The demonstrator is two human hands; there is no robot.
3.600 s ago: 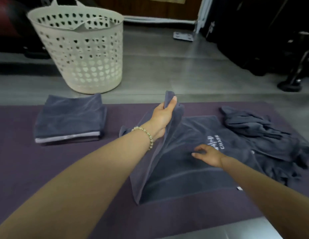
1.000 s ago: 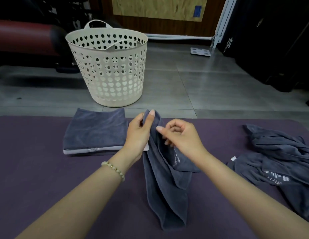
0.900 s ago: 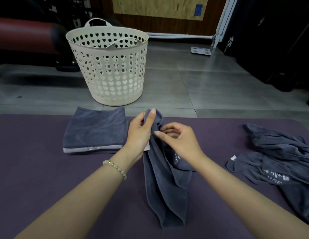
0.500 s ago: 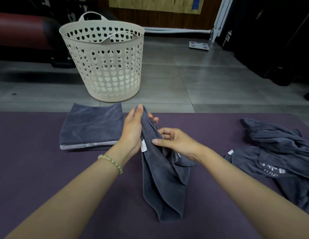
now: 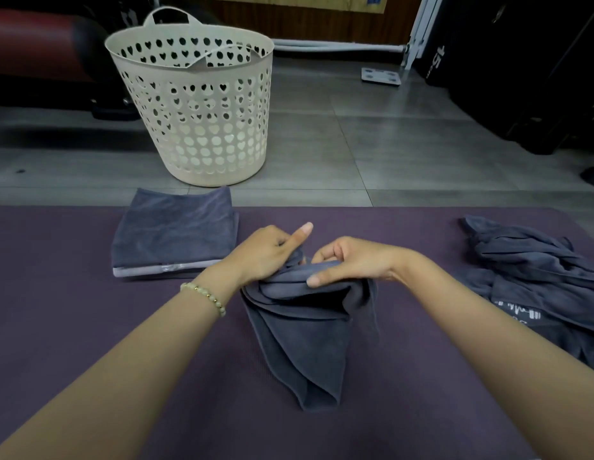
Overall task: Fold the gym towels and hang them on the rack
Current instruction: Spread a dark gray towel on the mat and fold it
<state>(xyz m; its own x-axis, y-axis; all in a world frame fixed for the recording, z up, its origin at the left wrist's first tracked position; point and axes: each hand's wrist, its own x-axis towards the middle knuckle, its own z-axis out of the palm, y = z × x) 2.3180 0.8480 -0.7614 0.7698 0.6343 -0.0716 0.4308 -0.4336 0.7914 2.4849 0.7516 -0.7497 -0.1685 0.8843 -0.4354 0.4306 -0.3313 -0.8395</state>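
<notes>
GYM TOWEL MID-FOLD: A dark grey gym towel (image 5: 308,343), doubled into a loose hanging band, is held up in front of the white heart-punched basket (image 5: 202,127), on the camera's side of it. Its top edge is bunched into a thick roll and its lower end sags to a rounded tip on the purple mat (image 5: 56,293). The left hand (image 5: 265,255), with a beaded bracelet (image 5: 206,297) at the wrist, grips the roll's left end, thumb raised free. The right hand (image 5: 352,260) clasps the right end, its fingers (image 5: 328,276) curled over the top of the cloth. A folded towel (image 5: 176,230) lies just in front of the basket; a crumpled heap of towels (image 5: 534,270) with white lettering sits well off to the basket's right
</notes>
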